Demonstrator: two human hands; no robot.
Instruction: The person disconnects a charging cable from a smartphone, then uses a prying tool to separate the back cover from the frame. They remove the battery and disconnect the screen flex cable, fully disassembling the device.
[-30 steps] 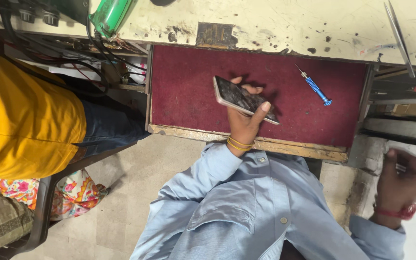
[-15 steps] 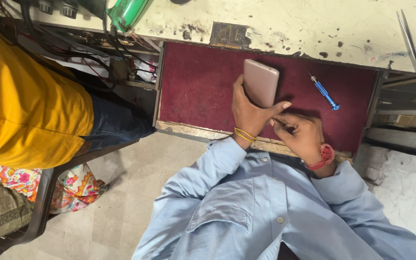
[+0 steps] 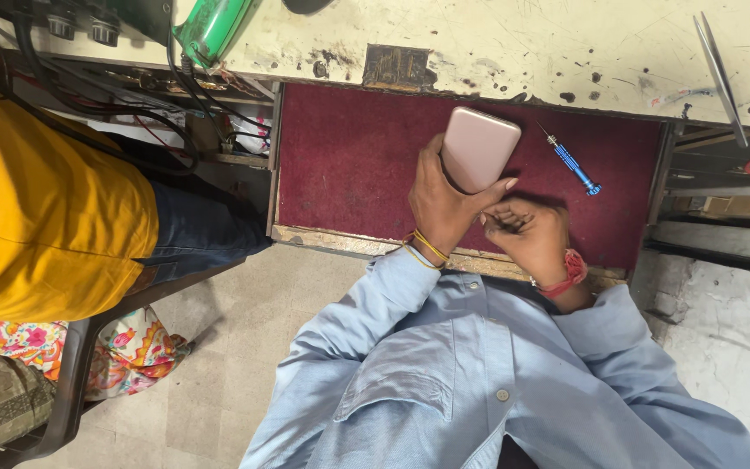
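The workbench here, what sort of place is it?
Probably a small phone repair stall: the left hand holds a pink phone over a red mat, with a blue screwdriver and tweezers nearby.

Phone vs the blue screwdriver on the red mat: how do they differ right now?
The pink phone is broad, flat and slab-shaped; the blue screwdriver is thin and rod-like. The phone is gripped in the left hand, with the right hand at its lower edge; the screwdriver lies untouched on the red mat. Both are over the mat.
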